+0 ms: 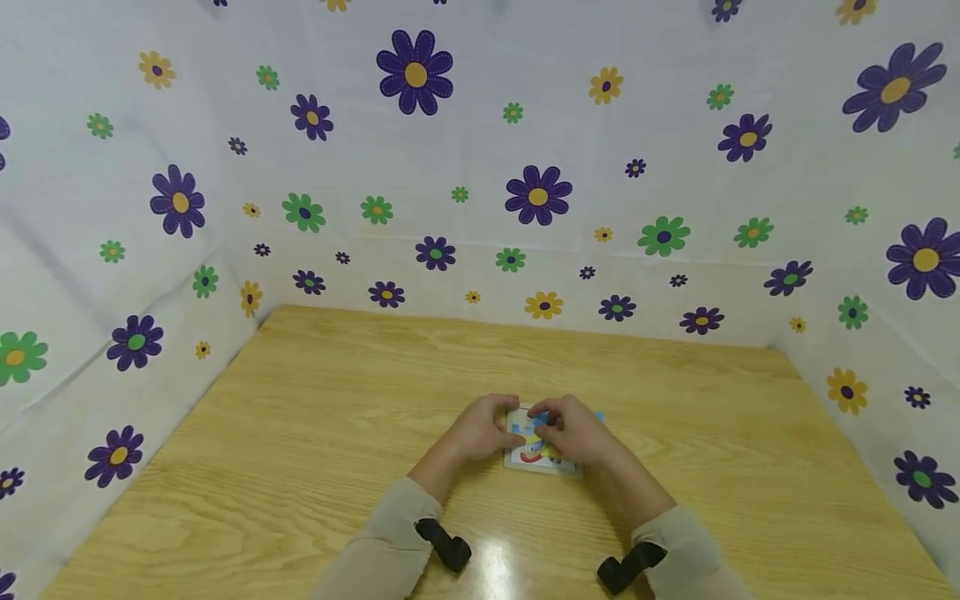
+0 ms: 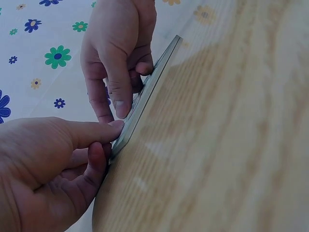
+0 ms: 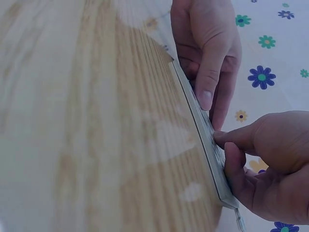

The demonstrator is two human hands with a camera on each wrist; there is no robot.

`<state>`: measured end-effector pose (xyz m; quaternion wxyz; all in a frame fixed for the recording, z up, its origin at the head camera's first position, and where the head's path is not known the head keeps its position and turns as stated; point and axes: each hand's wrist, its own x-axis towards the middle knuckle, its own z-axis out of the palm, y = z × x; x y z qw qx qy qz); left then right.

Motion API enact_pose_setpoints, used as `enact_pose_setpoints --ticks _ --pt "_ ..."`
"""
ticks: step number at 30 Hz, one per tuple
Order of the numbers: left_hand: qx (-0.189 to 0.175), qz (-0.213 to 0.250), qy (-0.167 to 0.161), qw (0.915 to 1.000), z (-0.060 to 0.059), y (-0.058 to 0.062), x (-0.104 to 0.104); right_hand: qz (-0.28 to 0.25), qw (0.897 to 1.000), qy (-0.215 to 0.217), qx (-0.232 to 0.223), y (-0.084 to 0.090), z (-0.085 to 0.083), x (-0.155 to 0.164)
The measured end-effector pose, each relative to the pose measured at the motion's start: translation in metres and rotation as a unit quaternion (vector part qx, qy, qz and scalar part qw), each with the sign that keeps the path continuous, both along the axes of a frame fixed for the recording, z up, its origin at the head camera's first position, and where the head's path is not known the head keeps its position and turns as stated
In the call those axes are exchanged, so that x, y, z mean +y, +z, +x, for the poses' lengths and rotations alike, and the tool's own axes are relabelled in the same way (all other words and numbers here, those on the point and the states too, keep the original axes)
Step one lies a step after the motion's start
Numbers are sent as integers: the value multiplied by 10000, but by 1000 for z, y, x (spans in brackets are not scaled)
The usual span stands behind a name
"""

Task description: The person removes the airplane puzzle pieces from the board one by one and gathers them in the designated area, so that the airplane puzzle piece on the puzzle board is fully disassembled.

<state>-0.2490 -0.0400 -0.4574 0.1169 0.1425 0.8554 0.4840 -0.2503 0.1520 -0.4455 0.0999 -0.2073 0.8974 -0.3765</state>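
A small flat picture board [image 1: 534,457] with blue, yellow and red shapes lies on the wooden table [image 1: 337,400], near its front middle. My left hand [image 1: 480,429] grips the board's left edge. In the left wrist view the left hand [image 2: 43,164] pinches a corner of the thin board [image 2: 149,87] between forefinger and thumb. My right hand [image 1: 581,433] covers the board's right half with curled fingers. In the right wrist view the right hand [image 3: 275,164] pinches the board's edge [image 3: 203,125] near a corner. What lies under the fingers is hidden.
White cloth printed with purple, green and yellow flowers [image 1: 536,196] walls in the table at the back and on both sides. Bare wood shows all round the hands. A black strap [image 1: 444,543] sits on the left wrist and another strap [image 1: 628,567] on the right.
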Motion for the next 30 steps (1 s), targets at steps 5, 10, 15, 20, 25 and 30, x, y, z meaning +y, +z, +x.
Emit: enact_pose_setpoints --ticks 5,10,15,20,25,30 --pt "30 -69 -14 10000 1 -3 0 366 9989 -136 274 0 4 -3" --pt "89 -101 2 9999 0 -2 0 561 9974 -294 339 0 5 -4" --pt "91 -53 -24 9999 -1 -1 -1 390 9973 -554 286 1 5 -4" --pt "70 -36 1 10000 -1 -2 -1 102 9978 -611 217 4 5 -3" --pt "13 -31 35 10000 -2 -4 1 -610 9924 -949 -501 8 3 4" --pt "85 -109 35 9999 -3 -5 1 -1029 9872 -1054 -609 16 -1 20"
